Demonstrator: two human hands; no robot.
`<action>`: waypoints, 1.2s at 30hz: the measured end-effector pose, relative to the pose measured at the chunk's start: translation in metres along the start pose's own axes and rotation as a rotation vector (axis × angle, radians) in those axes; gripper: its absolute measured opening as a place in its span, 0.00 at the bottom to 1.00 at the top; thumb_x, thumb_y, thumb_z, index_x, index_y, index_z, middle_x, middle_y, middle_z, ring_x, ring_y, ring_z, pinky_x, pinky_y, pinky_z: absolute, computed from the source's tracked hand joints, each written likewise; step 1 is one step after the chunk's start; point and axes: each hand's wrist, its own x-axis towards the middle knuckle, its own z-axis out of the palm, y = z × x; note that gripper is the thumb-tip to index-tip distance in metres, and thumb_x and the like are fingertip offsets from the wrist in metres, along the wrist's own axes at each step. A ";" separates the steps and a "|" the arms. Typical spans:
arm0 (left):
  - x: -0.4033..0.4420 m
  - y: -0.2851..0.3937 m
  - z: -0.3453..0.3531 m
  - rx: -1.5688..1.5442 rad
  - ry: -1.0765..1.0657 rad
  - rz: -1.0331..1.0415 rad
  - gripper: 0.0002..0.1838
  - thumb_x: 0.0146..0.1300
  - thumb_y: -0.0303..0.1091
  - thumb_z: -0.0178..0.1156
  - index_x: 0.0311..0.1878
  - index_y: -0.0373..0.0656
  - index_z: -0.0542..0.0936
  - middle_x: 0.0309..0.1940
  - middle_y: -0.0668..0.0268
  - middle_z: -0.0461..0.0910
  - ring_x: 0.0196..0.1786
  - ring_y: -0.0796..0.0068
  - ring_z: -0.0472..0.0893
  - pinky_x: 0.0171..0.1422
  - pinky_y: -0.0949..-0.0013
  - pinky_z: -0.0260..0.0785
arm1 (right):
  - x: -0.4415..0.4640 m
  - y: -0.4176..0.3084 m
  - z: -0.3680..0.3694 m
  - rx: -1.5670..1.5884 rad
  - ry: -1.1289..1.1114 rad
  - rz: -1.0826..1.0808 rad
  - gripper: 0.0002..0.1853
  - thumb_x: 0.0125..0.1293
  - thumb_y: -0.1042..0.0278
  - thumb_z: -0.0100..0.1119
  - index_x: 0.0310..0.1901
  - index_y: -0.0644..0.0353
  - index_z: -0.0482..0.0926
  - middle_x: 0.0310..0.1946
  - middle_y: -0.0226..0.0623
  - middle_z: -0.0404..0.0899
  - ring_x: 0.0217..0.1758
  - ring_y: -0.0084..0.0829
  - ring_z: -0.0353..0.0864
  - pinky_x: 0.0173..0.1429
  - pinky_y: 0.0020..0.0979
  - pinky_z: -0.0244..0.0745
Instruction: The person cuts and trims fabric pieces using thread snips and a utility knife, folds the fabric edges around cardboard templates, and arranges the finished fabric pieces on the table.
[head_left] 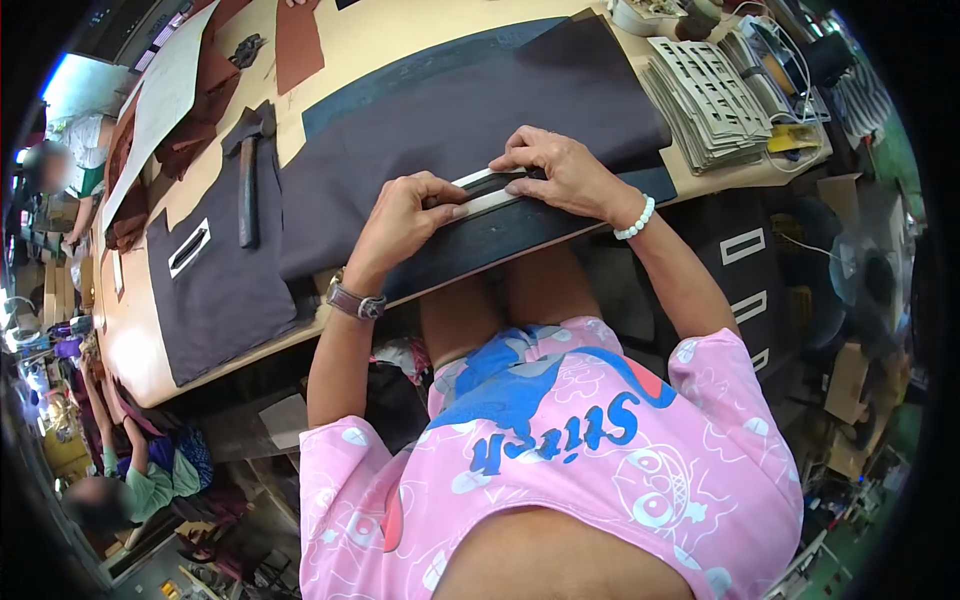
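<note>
A white rectangular frame (487,203) with a long dark slot lies over the near edge of a dark brown sheet of leather or fabric (440,120). My left hand (412,208), with a watch on its wrist, pinches the frame's left end between thumb and fingers. At the other end my right hand (560,172), wearing a bead bracelet, has its fingers and thumb closed on the frame. Whether the frame is fixed to the sheet I cannot tell. Beneath them is a dark, smooth board (470,245) along the table's front edge.
Left of the hands, a hammer (248,195) rests on another dark piece (215,320), which bears a similar white slotted frame (190,247). Stacked slotted cards (700,105) stand at the back right. Reddish-brown pieces (300,45) lie at the back left. Other people are at the far left.
</note>
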 end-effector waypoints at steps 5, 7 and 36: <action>-0.007 -0.009 0.009 0.064 0.116 0.125 0.08 0.51 0.25 0.64 0.37 0.38 0.83 0.25 0.65 0.76 0.29 0.75 0.74 0.34 0.73 0.64 | -0.004 -0.003 -0.002 -0.036 -0.006 -0.035 0.12 0.53 0.68 0.62 0.41 0.54 0.83 0.40 0.35 0.73 0.46 0.36 0.73 0.51 0.34 0.70; -0.010 -0.014 0.012 0.066 0.153 0.166 0.08 0.50 0.23 0.64 0.36 0.39 0.84 0.25 0.64 0.76 0.30 0.74 0.74 0.35 0.72 0.65 | -0.006 -0.001 0.000 -0.056 -0.028 -0.077 0.10 0.54 0.68 0.62 0.39 0.55 0.83 0.40 0.34 0.73 0.46 0.35 0.73 0.51 0.34 0.70; -0.052 -0.034 -0.015 0.238 0.242 0.181 0.07 0.51 0.27 0.66 0.33 0.37 0.80 0.26 0.65 0.74 0.28 0.75 0.72 0.34 0.72 0.65 | 0.036 -0.036 0.076 -0.476 0.137 -0.165 0.26 0.58 0.47 0.57 0.54 0.53 0.73 0.55 0.41 0.68 0.62 0.41 0.64 0.66 0.41 0.57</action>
